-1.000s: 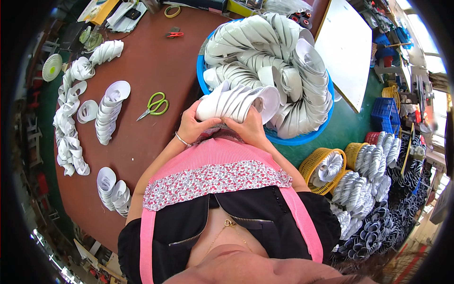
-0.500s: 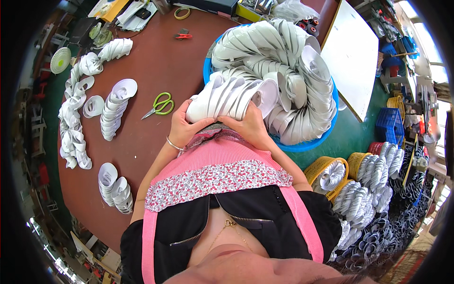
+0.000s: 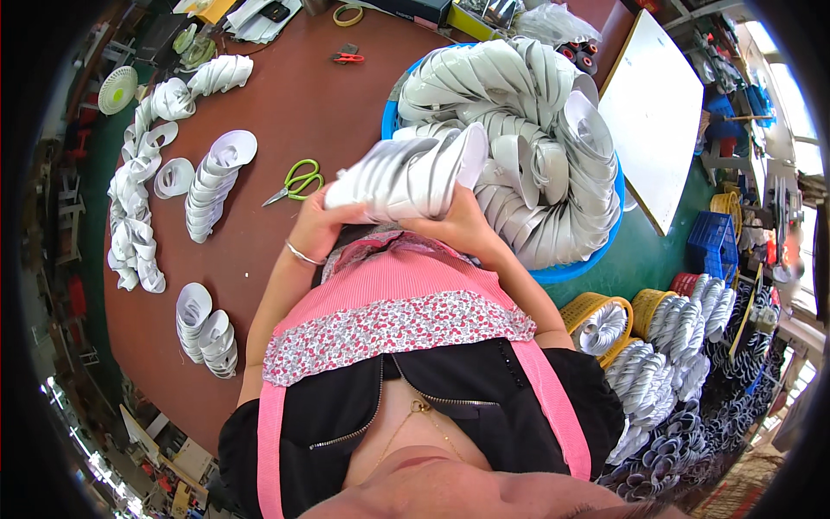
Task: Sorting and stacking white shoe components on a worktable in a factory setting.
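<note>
Between my two hands, in front of the apron, is a stack of nested white curved pieces (image 3: 399,180). My left hand (image 3: 323,223) grips its left end, thumb along the near side. At the right end my right hand (image 3: 458,227) is closed round it, with the fingers partly hidden. The right end of the stack tilts up. Just behind it stands a blue tub (image 3: 619,195) heaped with similar white nested pieces (image 3: 471,78) in curling rows. Green-handled scissors (image 3: 303,179) lie on the brown table (image 3: 277,112), left of my left hand.
More white stacks (image 3: 214,189) and a long white row (image 3: 132,195) lie on the table's left. Red snips (image 3: 347,58) and a tape roll (image 3: 347,16) are at the back. A white board (image 3: 653,121) leans right of the tub. Yellow baskets (image 3: 627,327) hold white bundles at lower right.
The held stack has moved a little left, and its right end is now raised. My left hand has shifted left with it. Both hands keep their hold.
</note>
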### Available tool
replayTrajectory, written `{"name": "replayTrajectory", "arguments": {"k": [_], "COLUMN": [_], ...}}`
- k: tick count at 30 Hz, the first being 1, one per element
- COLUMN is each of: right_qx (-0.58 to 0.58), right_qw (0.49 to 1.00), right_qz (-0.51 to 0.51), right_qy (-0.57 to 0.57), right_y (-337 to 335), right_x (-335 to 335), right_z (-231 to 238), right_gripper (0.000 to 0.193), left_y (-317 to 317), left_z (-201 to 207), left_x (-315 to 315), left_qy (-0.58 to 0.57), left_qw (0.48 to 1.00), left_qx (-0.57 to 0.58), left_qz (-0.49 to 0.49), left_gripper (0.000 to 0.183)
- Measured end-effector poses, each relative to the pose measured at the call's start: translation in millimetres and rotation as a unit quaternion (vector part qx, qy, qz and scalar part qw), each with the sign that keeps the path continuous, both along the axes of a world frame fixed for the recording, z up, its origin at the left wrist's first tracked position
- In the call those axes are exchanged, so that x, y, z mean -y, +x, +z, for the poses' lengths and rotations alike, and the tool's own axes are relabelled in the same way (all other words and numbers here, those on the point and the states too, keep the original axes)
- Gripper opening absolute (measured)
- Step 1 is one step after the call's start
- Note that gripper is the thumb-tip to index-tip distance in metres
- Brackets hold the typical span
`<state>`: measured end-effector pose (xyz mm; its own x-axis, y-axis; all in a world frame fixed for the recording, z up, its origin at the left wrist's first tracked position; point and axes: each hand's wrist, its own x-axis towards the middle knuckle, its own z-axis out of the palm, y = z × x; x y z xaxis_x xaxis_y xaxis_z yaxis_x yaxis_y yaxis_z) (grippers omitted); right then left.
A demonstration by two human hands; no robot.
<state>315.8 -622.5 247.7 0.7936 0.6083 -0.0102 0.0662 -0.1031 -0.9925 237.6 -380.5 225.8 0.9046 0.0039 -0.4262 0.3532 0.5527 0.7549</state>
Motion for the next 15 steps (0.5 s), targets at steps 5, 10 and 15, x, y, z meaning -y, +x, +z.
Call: {"name": "replayTrajectory", "arguments": {"k": [5, 10, 15], "right_qx": [-0.080, 0.120, 0.271], "right_qw": [0.990, 0.993, 0.959], "right_qz": [-0.041, -0.005, 0.051], "right_qy": [0.106, -0.015, -0.072], "right_y": [15, 8, 7], "right_x": [3, -18, -20], "right_z": [10, 9, -2], "right_gripper": [0.044, 0.039, 0.041], "left_y": [-6, -15, -20], "left_z": [12, 16, 20], "left_x": [-30, -7, 7], "left_qy": [-0.033, -0.070, -0.019], "left_qw": [0.998, 0.996, 0.998], "left_qx": [0.028, -0.005, 0.026], "left_qz": [0.055, 0.057, 0.050], "left_gripper": [0.049, 0.049, 0.049]}}
